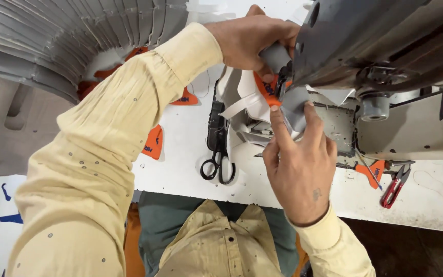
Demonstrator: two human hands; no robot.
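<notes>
Pale yellow dotted shirt point(103, 169), long sleeves, buttoned front at six o'clock; small tattoo on right hand point(301, 172).

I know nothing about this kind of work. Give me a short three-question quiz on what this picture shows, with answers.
1. True or false: the black scissors lie on the white table, with neither hand on them.
2. Which tool lies at the right, near the table's front edge? A) a hammer B) red thread snips C) a ruler
3. What colour is the small piece on the grey workpiece that both hands press under the sewing machine?

Key
1. True. The left hand and right hand are both at the workpiece by the machine.
2. B.
3. Orange. More orange pieces lie loose on the table.
</notes>
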